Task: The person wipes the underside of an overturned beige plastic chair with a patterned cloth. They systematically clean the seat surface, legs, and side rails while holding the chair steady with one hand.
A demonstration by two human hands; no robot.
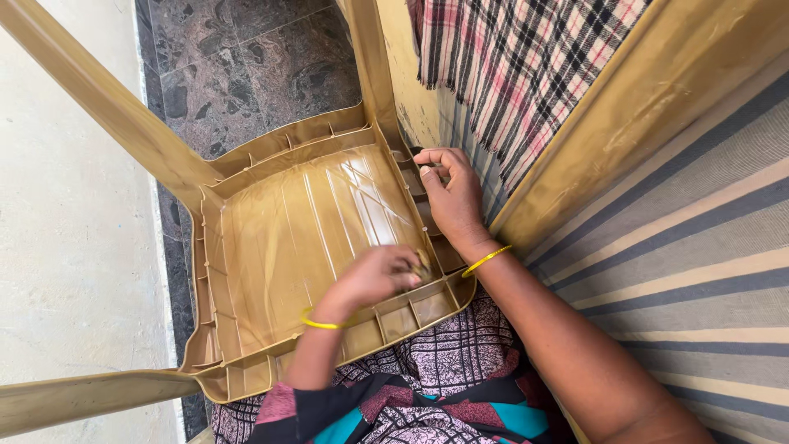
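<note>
An upturned tan plastic chair [279, 238] lies in front of me, its ribbed underside facing up and its legs sticking out left and upward. My left hand [380, 275] rests on the underside near the right rim, fingers curled and pinching something small that I cannot make out. My right hand [450, 191] presses on the ribbed right edge of the seat, fingers bent together near a small dark spot. Both wrists carry a thin yellow bangle [485, 261].
A checked cloth [526, 74] hangs at the top right over a tan surface. A striped mat [699, 271] lies to the right. Dark marble floor [238, 66] shows beyond the chair, a pale wall on the left. My patterned clothing fills the bottom.
</note>
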